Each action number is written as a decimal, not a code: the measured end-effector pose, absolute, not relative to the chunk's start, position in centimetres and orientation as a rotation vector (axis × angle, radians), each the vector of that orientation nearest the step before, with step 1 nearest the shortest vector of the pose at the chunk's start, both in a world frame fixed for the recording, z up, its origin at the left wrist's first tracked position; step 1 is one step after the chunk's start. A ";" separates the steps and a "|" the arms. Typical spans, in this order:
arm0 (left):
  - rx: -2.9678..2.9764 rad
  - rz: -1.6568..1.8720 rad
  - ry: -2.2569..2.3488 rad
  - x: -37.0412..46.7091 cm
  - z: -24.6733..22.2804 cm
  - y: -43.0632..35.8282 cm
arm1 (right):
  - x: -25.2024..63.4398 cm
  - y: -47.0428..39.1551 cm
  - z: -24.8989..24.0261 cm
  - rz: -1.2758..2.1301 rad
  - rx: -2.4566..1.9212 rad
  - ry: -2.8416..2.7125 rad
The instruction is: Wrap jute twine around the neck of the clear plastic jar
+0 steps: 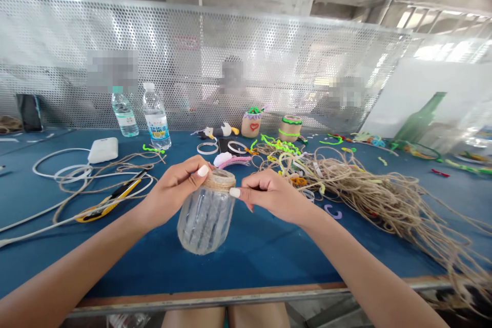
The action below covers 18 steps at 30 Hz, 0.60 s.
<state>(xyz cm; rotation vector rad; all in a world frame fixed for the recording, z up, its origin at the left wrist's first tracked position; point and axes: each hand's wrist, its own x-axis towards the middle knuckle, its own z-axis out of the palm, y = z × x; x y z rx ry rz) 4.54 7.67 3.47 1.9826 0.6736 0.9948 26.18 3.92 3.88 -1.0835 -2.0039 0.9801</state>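
Note:
A clear ribbed jar (205, 220) tilts over the blue table in front of me, its open mouth upward. Brown twine (220, 180) wraps the neck just below the rim. My left hand (179, 187) grips the jar at the left of its neck, thumb on the twine. At the right side of the neck, my right hand (269, 192) has thumb and fingers pinched together at the twine. How much loose cord lies within that pinch is partly hidden by the fingers.
Heaped loose twine (369, 195) covers the right side. A yellow utility knife (111, 197) and white cable (69, 177) lie left. Behind stand water bottles (157, 123), decorated jars (251, 124), tape rolls (207, 148) and a perforated metal screen (184, 41). The table's edge (215, 295) is nearest me.

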 end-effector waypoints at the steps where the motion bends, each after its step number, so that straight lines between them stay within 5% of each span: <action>1: 1.941 1.008 0.657 4.7 3.4 7.6 | 26.1 3.9 3.9 1.003 -1.073 -2.002; 9: 1.459 1.030 0.570 6.6 2.0 7.0 | 26.4 4.3 4.1 1.122 -0.918 -1.859; 18: 2.440 0.761 0.782 6.1 5.9 6.5 | 26.1 4.0 4.2 1.116 -0.904 -1.866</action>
